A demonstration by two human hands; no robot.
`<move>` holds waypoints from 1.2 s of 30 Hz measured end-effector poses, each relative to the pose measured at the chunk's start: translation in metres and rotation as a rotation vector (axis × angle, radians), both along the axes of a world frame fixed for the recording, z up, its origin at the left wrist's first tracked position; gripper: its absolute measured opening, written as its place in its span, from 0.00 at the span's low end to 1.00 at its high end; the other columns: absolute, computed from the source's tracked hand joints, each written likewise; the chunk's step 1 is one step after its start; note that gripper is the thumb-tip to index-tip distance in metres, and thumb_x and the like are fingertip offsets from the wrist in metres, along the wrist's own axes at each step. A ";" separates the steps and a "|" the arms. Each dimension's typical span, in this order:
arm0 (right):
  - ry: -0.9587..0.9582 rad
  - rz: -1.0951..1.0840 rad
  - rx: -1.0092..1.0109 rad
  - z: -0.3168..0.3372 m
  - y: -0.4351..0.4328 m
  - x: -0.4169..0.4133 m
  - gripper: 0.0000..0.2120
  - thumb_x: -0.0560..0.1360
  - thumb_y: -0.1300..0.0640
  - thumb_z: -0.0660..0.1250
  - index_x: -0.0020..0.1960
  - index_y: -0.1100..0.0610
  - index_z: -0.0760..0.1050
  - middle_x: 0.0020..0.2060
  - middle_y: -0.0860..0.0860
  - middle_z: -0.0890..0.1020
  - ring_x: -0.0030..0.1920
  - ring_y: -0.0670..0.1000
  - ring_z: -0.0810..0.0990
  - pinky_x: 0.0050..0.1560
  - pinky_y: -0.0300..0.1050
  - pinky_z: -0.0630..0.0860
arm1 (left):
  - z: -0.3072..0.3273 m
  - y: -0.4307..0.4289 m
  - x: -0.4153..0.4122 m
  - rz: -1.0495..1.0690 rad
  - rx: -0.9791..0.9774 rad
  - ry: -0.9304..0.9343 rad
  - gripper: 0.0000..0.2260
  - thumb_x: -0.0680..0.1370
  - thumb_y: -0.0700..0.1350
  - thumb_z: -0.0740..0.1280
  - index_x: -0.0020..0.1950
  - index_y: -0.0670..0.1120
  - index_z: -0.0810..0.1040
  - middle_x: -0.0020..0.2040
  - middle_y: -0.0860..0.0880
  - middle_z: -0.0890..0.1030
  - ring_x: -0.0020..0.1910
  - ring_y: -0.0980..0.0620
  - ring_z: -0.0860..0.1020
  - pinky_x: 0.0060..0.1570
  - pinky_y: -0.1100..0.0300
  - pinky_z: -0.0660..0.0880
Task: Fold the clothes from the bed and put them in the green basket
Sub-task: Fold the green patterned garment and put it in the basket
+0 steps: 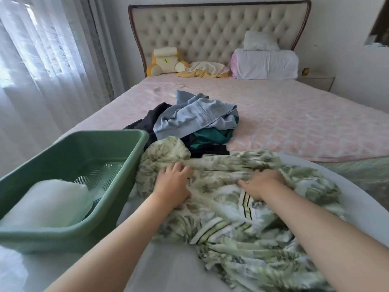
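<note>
While the leaf-print garment (pixel 252 245) lies crumpled across the near edge of the bed (pixel 294 114), just right of the green basket (pixel 63 234), the step in hand looks like flattening it for a fold. The right hand (pixel 261 184) lies flat on the cloth with its fingers stretched out. The left hand (pixel 174 182) bends its fingers onto a raised ridge of fabric, and blur hides whether it pinches or only presses. To do this well, sweep both hands outward from the middle so the wrinkles run to the hems, find the side seams and striped trim, and square the edges before the first fold. Keep the hem from sliding off the near edge. Counted: 2 hands, 1 basket, 1 white folded piece (pixel 46 203) already in it, 1 garment being worked, and a far pile showing at least 3 pieces, 1 light blue (pixel 195 119), 1 black (pixel 151 119) and 1 teal (pixel 212 138); more may hide beneath.
</note>
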State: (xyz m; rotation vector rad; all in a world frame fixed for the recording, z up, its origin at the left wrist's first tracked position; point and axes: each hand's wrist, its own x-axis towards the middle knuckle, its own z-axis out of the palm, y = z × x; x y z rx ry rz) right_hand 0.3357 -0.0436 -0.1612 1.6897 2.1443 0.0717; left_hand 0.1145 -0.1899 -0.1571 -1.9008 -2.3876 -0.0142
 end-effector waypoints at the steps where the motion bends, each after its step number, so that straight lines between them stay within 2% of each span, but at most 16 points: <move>1: -0.054 -0.050 0.043 -0.002 0.006 0.004 0.50 0.72 0.23 0.37 0.73 0.57 0.71 0.65 0.59 0.78 0.56 0.59 0.82 0.55 0.52 0.80 | -0.001 0.007 0.001 -0.019 0.111 0.117 0.25 0.75 0.48 0.68 0.72 0.52 0.68 0.71 0.47 0.68 0.68 0.44 0.68 0.65 0.50 0.66; 4: -0.269 -0.073 0.154 0.000 0.017 0.008 0.35 0.81 0.36 0.46 0.56 0.61 0.81 0.46 0.59 0.84 0.42 0.58 0.85 0.46 0.53 0.82 | 0.004 0.022 0.015 -0.084 0.310 0.086 0.11 0.78 0.46 0.63 0.59 0.50 0.78 0.60 0.50 0.76 0.57 0.46 0.75 0.50 0.54 0.73; 6: -0.334 0.044 0.287 0.011 0.012 0.002 0.13 0.79 0.59 0.59 0.55 0.61 0.80 0.46 0.57 0.83 0.42 0.57 0.84 0.44 0.51 0.81 | 0.007 0.030 0.030 -0.010 0.154 -0.091 0.16 0.79 0.56 0.59 0.58 0.49 0.78 0.59 0.49 0.77 0.54 0.46 0.78 0.43 0.55 0.74; 7: -0.277 0.120 0.360 0.016 0.008 -0.001 0.13 0.74 0.65 0.61 0.56 0.60 0.79 0.47 0.55 0.82 0.42 0.55 0.82 0.44 0.49 0.81 | 0.005 0.034 0.036 0.039 -0.028 -0.123 0.25 0.78 0.64 0.57 0.63 0.48 0.77 0.64 0.46 0.76 0.59 0.44 0.77 0.49 0.53 0.75; 9: 0.102 0.394 0.416 0.017 0.000 -0.011 0.13 0.75 0.61 0.61 0.60 0.55 0.74 0.51 0.52 0.80 0.46 0.52 0.79 0.47 0.48 0.79 | 0.003 0.037 0.047 0.067 -0.384 -0.169 0.43 0.71 0.77 0.53 0.78 0.52 0.61 0.79 0.43 0.58 0.75 0.36 0.62 0.69 0.39 0.64; 11: 0.436 0.641 0.162 0.010 -0.014 -0.021 0.19 0.79 0.48 0.59 0.70 0.47 0.69 0.66 0.50 0.76 0.62 0.53 0.76 0.62 0.54 0.76 | -0.002 0.042 0.046 -0.009 -0.530 -0.187 0.49 0.67 0.80 0.56 0.81 0.59 0.45 0.81 0.47 0.41 0.79 0.37 0.42 0.73 0.31 0.46; 12: 0.488 0.675 0.000 0.006 -0.021 -0.024 0.24 0.79 0.42 0.58 0.75 0.42 0.64 0.73 0.48 0.70 0.71 0.52 0.70 0.70 0.58 0.70 | -0.003 0.043 0.042 -0.060 -0.522 -0.186 0.49 0.67 0.79 0.59 0.80 0.60 0.43 0.81 0.48 0.39 0.79 0.39 0.38 0.73 0.31 0.43; 14: 0.423 0.609 -0.197 -0.007 -0.021 -0.025 0.32 0.79 0.31 0.54 0.80 0.37 0.50 0.81 0.44 0.53 0.80 0.50 0.54 0.77 0.64 0.56 | -0.004 0.046 0.032 -0.139 -0.391 -0.138 0.46 0.69 0.77 0.60 0.81 0.59 0.50 0.82 0.49 0.46 0.80 0.44 0.43 0.75 0.35 0.43; 16: 0.330 0.471 -0.180 -0.016 -0.012 -0.018 0.38 0.75 0.25 0.46 0.80 0.36 0.41 0.81 0.42 0.42 0.81 0.53 0.45 0.76 0.70 0.50 | -0.006 0.048 0.021 -0.174 -0.102 -0.075 0.37 0.72 0.74 0.60 0.77 0.59 0.63 0.79 0.49 0.60 0.78 0.46 0.55 0.75 0.41 0.50; 19: 0.236 0.235 -0.086 -0.018 0.009 -0.004 0.41 0.75 0.24 0.42 0.82 0.43 0.43 0.81 0.46 0.43 0.81 0.60 0.48 0.74 0.71 0.55 | -0.012 0.045 0.011 -0.114 0.354 -0.102 0.19 0.78 0.58 0.63 0.66 0.52 0.73 0.66 0.50 0.73 0.65 0.45 0.71 0.62 0.49 0.66; 21: 0.176 0.166 -0.039 -0.014 0.019 0.002 0.39 0.78 0.28 0.43 0.82 0.48 0.48 0.82 0.52 0.48 0.80 0.62 0.52 0.74 0.69 0.57 | -0.013 0.037 0.013 -0.003 0.480 -0.171 0.08 0.78 0.47 0.62 0.56 0.47 0.73 0.54 0.48 0.75 0.53 0.44 0.75 0.49 0.51 0.70; 24: 0.198 0.225 0.071 -0.001 0.013 0.005 0.33 0.81 0.38 0.52 0.80 0.53 0.54 0.80 0.57 0.58 0.78 0.61 0.59 0.75 0.64 0.59 | -0.015 0.029 0.022 0.120 0.243 -0.184 0.09 0.78 0.49 0.58 0.47 0.45 0.73 0.45 0.47 0.80 0.44 0.44 0.78 0.40 0.55 0.71; 27: 0.331 0.350 0.143 0.013 -0.006 0.002 0.25 0.82 0.46 0.55 0.77 0.52 0.63 0.75 0.55 0.65 0.75 0.58 0.63 0.74 0.58 0.62 | -0.013 0.021 0.040 0.028 0.015 -0.283 0.19 0.75 0.59 0.54 0.45 0.48 0.78 0.43 0.49 0.81 0.44 0.47 0.78 0.46 0.56 0.73; 31: 0.550 0.453 0.091 0.033 -0.035 -0.002 0.14 0.79 0.42 0.59 0.59 0.47 0.73 0.59 0.49 0.73 0.62 0.53 0.73 0.61 0.53 0.72 | -0.013 0.013 0.060 -0.070 -0.034 -0.479 0.06 0.77 0.55 0.63 0.45 0.55 0.76 0.45 0.53 0.77 0.47 0.50 0.75 0.49 0.55 0.75; 33: 0.625 0.491 -0.043 0.039 -0.046 -0.001 0.17 0.77 0.36 0.62 0.57 0.46 0.74 0.57 0.47 0.73 0.59 0.51 0.74 0.58 0.51 0.74 | -0.012 0.012 0.064 0.025 0.116 -0.676 0.05 0.79 0.48 0.64 0.46 0.49 0.76 0.44 0.51 0.78 0.46 0.48 0.77 0.47 0.56 0.75; 36: 0.619 0.474 -0.271 0.037 -0.059 0.004 0.39 0.70 0.26 0.64 0.73 0.46 0.65 0.71 0.50 0.70 0.67 0.52 0.73 0.65 0.53 0.72 | 0.006 0.006 0.059 0.335 0.327 -1.213 0.08 0.83 0.48 0.59 0.52 0.45 0.72 0.49 0.47 0.78 0.48 0.47 0.78 0.51 0.51 0.78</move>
